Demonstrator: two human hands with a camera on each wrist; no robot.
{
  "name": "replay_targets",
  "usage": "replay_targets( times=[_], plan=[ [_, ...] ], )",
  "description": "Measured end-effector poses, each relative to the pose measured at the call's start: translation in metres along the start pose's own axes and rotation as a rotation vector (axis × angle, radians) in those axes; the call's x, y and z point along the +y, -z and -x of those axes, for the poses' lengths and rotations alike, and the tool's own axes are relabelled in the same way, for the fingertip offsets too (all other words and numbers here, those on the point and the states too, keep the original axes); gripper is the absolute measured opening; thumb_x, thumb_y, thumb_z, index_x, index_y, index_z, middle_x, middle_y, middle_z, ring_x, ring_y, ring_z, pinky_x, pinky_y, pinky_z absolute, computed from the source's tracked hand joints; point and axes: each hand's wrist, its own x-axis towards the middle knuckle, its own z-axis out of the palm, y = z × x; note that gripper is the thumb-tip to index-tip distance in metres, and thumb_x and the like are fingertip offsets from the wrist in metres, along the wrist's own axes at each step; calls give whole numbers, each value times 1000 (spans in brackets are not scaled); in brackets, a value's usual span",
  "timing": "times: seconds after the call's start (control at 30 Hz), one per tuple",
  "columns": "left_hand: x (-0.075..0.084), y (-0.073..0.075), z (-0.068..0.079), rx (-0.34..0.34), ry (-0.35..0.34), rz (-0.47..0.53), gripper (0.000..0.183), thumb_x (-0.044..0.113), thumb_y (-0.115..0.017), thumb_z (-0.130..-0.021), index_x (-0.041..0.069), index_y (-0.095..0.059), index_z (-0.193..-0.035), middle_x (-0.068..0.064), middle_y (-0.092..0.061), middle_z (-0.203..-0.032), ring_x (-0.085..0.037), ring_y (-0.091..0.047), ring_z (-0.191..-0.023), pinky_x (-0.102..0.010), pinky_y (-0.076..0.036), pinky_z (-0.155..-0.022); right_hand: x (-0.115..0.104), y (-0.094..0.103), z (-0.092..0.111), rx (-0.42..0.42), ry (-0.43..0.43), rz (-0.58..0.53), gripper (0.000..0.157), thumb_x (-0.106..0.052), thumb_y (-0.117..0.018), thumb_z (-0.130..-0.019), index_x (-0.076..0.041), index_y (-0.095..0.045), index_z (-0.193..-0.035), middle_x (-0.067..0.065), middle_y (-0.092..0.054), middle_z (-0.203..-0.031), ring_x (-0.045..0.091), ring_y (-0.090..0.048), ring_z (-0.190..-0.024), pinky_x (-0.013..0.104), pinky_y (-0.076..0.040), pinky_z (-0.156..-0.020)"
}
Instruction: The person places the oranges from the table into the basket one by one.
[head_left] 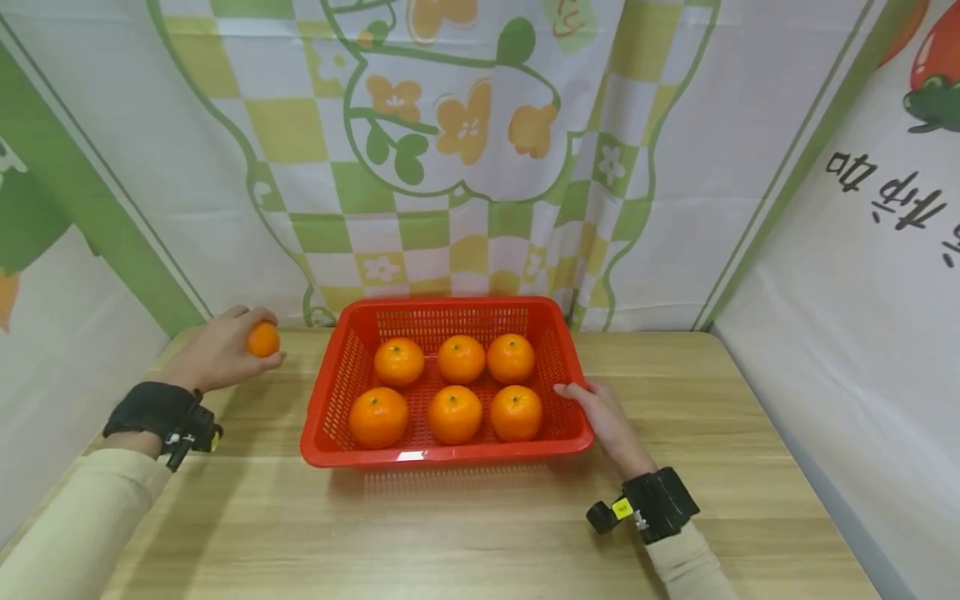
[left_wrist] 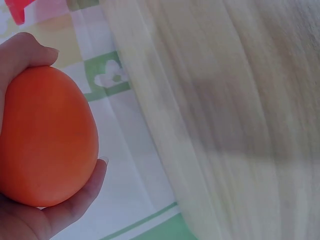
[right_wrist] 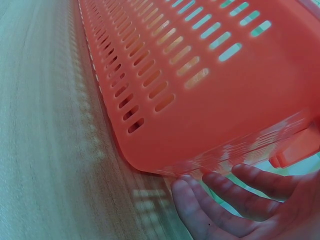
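Note:
A red plastic basket [head_left: 442, 456] with slotted walls sits on the wooden table, holding several oranges [head_left: 455, 414] in two rows. To its left, my left hand [head_left: 225, 350] grips a single orange [head_left: 263, 339], raised above the table near the back edge. The left wrist view shows this orange [left_wrist: 47, 137] large, with fingers on both sides of it. My right hand [head_left: 600, 412] holds the basket's right side, its thumb over the rim. In the right wrist view, the fingers [right_wrist: 245, 200] are bent against the outside of the basket wall [right_wrist: 240, 105].
A patterned curtain [head_left: 465, 233] hangs behind the table's back edge. White printed panels stand at left [head_left: 67, 333] and right [head_left: 862, 333]. The wooden table top [head_left: 450, 542] extends in front of the basket.

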Motion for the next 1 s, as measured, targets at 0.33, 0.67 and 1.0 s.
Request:
replay_targets(
  times=[0.33, 0.67, 1.0],
  plan=[
    [11, 6, -6, 35, -22, 11, 44, 27, -77, -72, 6, -57, -106, -16, -54, -91, -25, -51, -65, -40, -45, -50, 0, 2, -1, -10, 8, -10, 42, -25, -50, -96, 4, -50, -126, 30, -61, -112, 37, -64, -88, 38, -57, -71],
    [25, 11, -13, 49, -48, 29, 45, 28, -77, -73, 7, -57, -108, -15, -54, -96, -27, -51, -72, -42, -47, -54, -1, 1, -1, -17, 2, -13, 44, -27, -51, -96, 3, -49, -127, 29, -61, -114, 38, -63, -91, 40, -56, -73],
    [41, 9, -21, 107, -136, 22, 46, 25, -79, -67, 8, -58, -104, -13, -55, -90, -27, -52, -67, -42, -47, -54, 1, 1, -1, -11, 19, -8, 45, -27, -52, -95, 6, -49, -126, 31, -61, -111, 39, -63, -89, 38, -57, -70]
  ],
)
